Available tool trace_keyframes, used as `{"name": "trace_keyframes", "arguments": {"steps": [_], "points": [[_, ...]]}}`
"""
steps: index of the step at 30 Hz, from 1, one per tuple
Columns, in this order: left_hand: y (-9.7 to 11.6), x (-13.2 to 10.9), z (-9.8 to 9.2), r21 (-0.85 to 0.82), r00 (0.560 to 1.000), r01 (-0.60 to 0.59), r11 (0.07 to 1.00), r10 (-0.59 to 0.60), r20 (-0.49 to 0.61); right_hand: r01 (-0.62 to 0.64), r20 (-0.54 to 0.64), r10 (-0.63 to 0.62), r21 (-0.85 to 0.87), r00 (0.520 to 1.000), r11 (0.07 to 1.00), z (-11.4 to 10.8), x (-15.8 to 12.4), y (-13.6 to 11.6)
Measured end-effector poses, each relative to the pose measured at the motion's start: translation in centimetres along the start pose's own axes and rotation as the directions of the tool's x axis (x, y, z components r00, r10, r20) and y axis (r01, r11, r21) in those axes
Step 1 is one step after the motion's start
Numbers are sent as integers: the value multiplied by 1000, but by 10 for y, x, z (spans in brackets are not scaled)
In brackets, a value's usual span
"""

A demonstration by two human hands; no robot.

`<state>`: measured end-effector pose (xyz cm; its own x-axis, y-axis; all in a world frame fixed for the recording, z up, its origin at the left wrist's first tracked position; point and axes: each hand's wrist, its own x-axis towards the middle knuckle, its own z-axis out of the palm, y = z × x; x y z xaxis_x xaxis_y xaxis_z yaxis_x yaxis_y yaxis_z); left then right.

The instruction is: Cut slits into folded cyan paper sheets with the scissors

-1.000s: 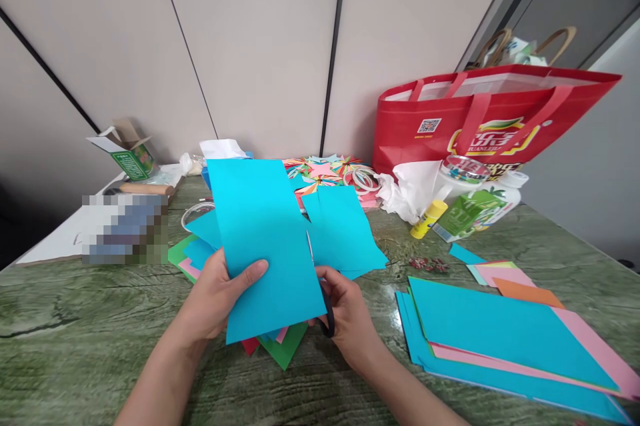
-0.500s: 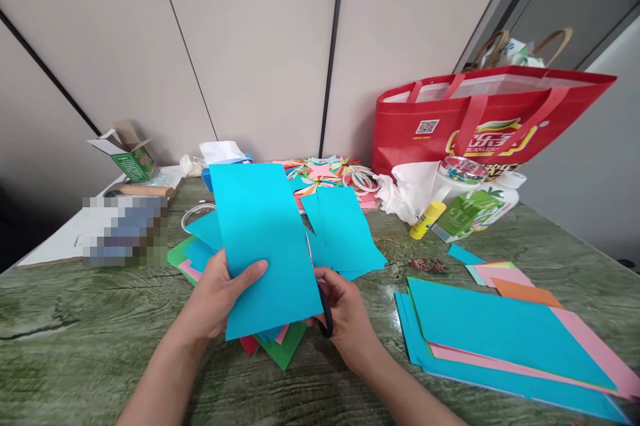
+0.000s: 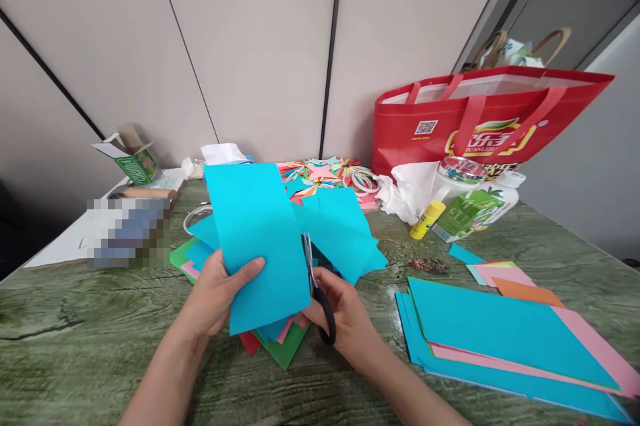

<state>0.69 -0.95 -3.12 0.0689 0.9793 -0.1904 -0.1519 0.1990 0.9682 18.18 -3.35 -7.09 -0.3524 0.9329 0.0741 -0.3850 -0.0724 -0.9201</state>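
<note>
My left hand [image 3: 227, 289] grips a blue paper sheet [image 3: 257, 233] by its left side, with the thumb on its face. In my right hand [image 3: 337, 309] are black-handled scissors [image 3: 326, 316], the fingers wrapped around the handle. Their blades point up and away beside the sheet's right edge, slightly parted. Behind the blades lie several cut blue paper pieces [image 3: 335, 233] on the table. Under and around the held sheet, a pile of coloured paper shows green [image 3: 280, 353], red and pink edges; the sheet covers most of it.
A stack of large paper sheets [image 3: 500, 326] lies at the right. Behind stand a glue stick [image 3: 428, 220], a green carton [image 3: 467, 216], crumpled tissue [image 3: 405, 193] and a red bag [image 3: 410, 126]. Colourful folded paper [image 3: 320, 173] lies against the wall. An opened box [image 3: 137, 163] is at back left.
A blue strip has come off the held sheet's right side and dropped onto the pieces behind. The scissors have come away slightly, with more blade showing.
</note>
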Motion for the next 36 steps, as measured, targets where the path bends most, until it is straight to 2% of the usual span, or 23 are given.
{"name": "trace_keyframes", "arguments": {"steps": [2,4,6,8,10,12,15,17,25,30,36], "points": [[0,0,1,-13,1000,-15,1000,15,-25,40,-2,-41,-6,999,999,2,-3,-3],[1,1,1,-30,999,-27,999,26,-48,123,-106,-127,-42,986,992,1,-5,-6],[2,1,1,-61,998,-34,998,31,-48,200,-235,-217,-92,947,975,-2,-5,-8],[2,1,0,-94,999,-38,995,35,-33,196,-287,-229,-138,930,971,-6,-3,-9],[1,1,0,-115,999,-35,993,34,-15,115,-249,-158,-178,956,977,-9,1,-7],[-1,1,-1,-117,1000,-23,993,23,0,54,-159,-86,-200,983,978,-9,5,-4],[-3,0,-2,-94,1000,10,996,-8,24,66,-10,-69,-168,998,984,-7,6,-3],[-3,-1,-2,-82,999,33,996,-29,45,72,42,-67,-134,997,988,-4,5,-4],[4,-7,5,-96,986,126,987,-115,118,48,18,-47,-75,999,996,-3,4,-1],[2,-7,5,-42,983,158,987,-153,103,75,-15,-77,-96,997,993,-2,5,-2],[1,-6,7,-27,985,147,989,-143,100,98,-38,-103,-121,994,988,-2,5,-3]]}}
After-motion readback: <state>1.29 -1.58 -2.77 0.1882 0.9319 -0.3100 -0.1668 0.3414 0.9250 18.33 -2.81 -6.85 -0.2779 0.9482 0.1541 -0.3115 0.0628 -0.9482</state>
